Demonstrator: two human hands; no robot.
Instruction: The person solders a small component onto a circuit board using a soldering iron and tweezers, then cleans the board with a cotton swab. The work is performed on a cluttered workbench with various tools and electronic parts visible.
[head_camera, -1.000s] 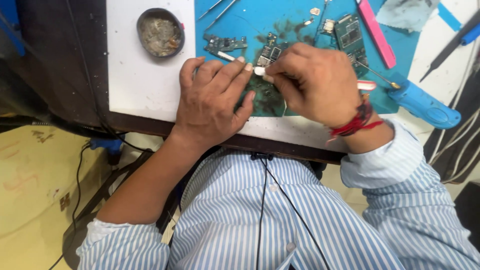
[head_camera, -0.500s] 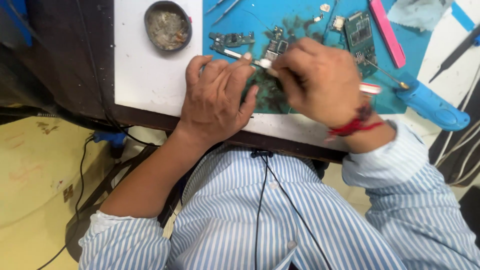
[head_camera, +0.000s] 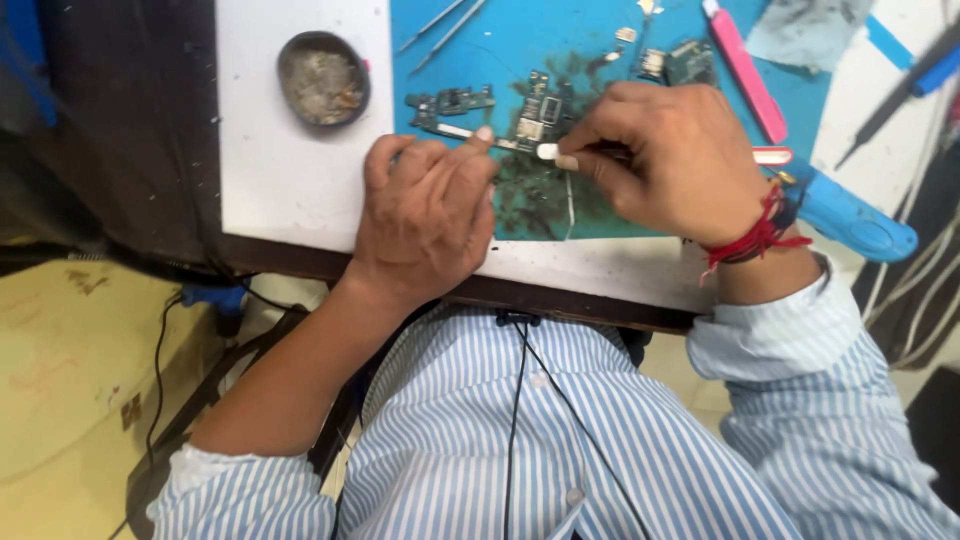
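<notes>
Two hands are working over a small circuit board (head_camera: 535, 118) lying on the blue mat (head_camera: 590, 60) on the desk (head_camera: 290, 190). Left hand (head_camera: 425, 215) is pinning it with a fingertip, fingers loose; right hand (head_camera: 665, 160) is pinching a thin white-tipped tool (head_camera: 548, 152) against it.

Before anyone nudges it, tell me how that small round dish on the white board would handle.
The round dish looks shallow and flat-bottomed, so it would probably slide rather than tip. It holds loose grey debris, which could spill if jolted. It is small, so likely light. The left hand rests nearest to it.
</notes>
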